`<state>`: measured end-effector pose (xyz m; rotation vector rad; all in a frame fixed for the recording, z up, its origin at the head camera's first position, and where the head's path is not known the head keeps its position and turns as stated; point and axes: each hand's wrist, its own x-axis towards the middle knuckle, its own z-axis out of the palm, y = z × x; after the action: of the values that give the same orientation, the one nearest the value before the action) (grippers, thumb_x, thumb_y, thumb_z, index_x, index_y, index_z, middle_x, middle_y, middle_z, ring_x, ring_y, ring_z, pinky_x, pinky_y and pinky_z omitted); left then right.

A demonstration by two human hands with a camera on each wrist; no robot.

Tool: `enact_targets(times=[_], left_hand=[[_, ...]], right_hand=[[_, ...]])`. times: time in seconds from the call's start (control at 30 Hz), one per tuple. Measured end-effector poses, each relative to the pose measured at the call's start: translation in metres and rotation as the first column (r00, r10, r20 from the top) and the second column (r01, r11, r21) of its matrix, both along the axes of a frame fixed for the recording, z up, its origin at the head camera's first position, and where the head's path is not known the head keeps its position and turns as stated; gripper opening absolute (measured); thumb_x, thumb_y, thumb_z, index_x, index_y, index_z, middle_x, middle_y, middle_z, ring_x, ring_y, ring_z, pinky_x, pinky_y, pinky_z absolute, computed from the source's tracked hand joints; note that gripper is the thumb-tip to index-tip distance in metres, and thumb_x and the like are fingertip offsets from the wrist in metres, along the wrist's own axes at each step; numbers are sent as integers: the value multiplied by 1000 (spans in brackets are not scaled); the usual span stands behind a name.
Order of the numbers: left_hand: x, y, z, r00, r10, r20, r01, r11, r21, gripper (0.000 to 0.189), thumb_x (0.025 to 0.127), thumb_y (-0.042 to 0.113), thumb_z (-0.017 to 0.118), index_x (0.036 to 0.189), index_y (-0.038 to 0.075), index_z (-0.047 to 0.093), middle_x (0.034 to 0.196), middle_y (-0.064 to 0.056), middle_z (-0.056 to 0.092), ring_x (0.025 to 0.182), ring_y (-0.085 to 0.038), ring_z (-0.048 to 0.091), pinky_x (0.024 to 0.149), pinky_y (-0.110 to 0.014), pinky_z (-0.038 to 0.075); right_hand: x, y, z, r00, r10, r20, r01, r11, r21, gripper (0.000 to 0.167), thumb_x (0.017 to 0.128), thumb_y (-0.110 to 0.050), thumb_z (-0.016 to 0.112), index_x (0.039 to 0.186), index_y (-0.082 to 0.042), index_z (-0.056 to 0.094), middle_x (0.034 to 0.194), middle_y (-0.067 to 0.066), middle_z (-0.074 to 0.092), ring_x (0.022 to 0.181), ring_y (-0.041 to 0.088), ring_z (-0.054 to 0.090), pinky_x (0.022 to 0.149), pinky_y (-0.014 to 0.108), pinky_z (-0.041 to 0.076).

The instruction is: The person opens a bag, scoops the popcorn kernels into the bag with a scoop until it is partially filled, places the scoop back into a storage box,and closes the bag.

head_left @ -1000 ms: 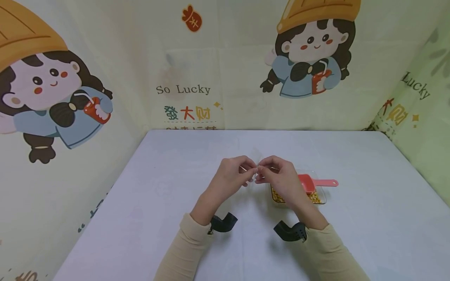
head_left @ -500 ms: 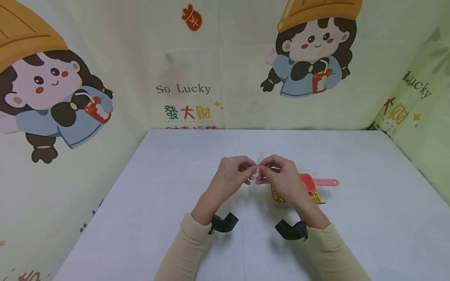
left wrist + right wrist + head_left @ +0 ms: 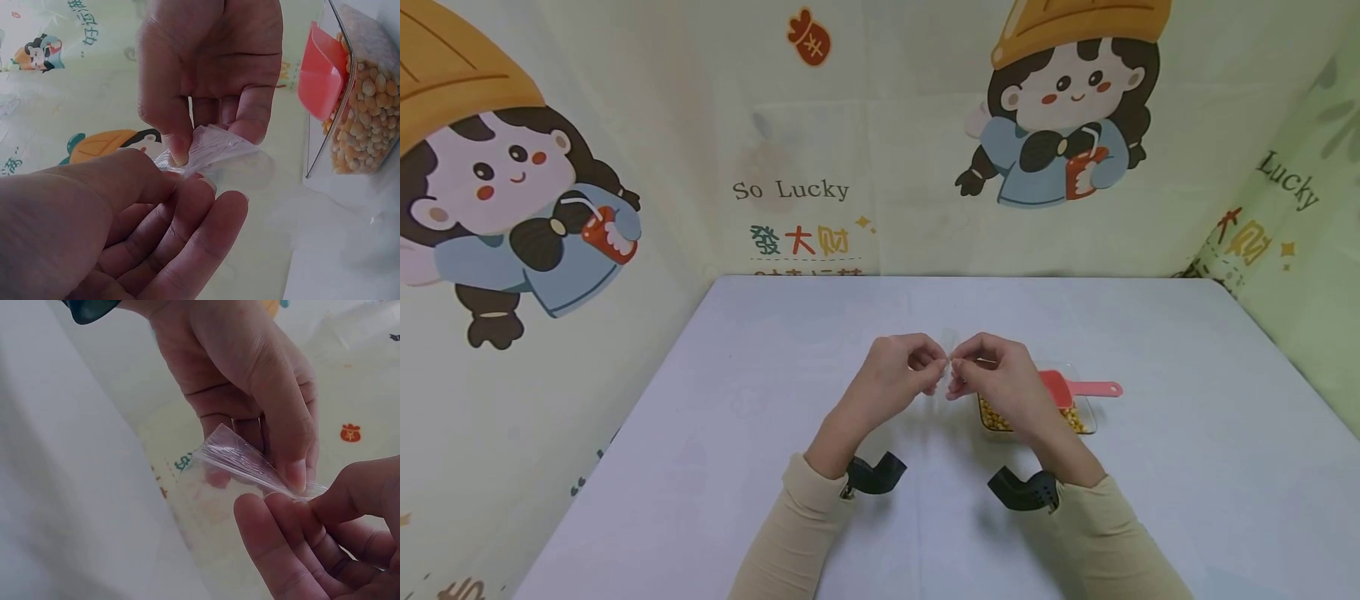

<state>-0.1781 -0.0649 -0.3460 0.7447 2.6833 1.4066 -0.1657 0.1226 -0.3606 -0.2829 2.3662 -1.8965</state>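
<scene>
Clear plastic [image 3: 240,461]: remaining left of the corn container [image 3: 321,145], as earlier
Left hand [image 3: 895,379]: pinching it, thumb to finger
Right hand [image 3: 1002,379]: likewise pinching, alongside

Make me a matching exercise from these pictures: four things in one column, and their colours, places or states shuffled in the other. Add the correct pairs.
Things
1. Clear plastic bag
2. Scoop
3. Corn kernels
4. Container

Colour, place or state
A. Yellow, many small loose pieces
B. See-through, standing on the table
C. Pinched by the left hand and the right hand
D. Pink, its handle jutting past a rim

Right pairs: 1-C, 2-D, 3-A, 4-B
</scene>
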Motion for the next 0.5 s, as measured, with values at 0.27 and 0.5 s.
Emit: enact_targets(times=[0.27, 0.5], left_hand=[[-2, -4, 0, 1000, 17, 16, -17, 1000, 19, 8, 94, 13, 64, 96, 11, 72, 73, -2, 70, 65, -17, 67, 58, -25, 47], [0, -3, 2, 999, 46, 11, -46, 999, 0, 9, 94, 14, 64, 95, 12, 72, 74, 1, 72, 61, -9, 65, 58, -26, 52]], right_hand=[[-1, 4, -1, 1000, -6, 5, 6, 1000, -11, 18, 99, -12, 58, 110, 0, 64, 94, 20, 65, 74, 25, 72, 79, 30, 59], [-1, 4, 1, 1000, -7, 25, 7, 1000, 5, 21, 100, -16, 57, 113, -1, 62, 96, 19, 63, 78, 26, 70, 78, 32, 60]])
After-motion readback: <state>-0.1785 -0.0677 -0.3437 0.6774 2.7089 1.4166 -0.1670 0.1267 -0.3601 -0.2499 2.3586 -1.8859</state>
